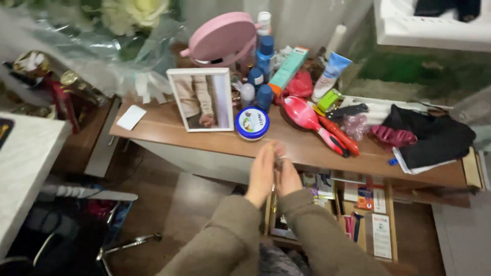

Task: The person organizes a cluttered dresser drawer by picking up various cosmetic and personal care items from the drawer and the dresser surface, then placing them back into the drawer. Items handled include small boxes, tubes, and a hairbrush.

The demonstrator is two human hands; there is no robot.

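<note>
The left hand (262, 171) and right hand (286, 176) are pressed palm to palm above the open drawer (358, 214), apparently rubbing; whether anything lies between them I cannot tell. Just beyond the fingertips, on the desk (169, 125), stands the round blue cream tin (252, 122), lid on. Judging by this, even strokes clear of the desk edge would avoid knocking the tin or the mirror (202, 99) behind.

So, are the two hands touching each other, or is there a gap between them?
Touching. The head view shows the left hand and the right hand pressed together palm to palm above the open drawer, with no gap visible between them.
</note>
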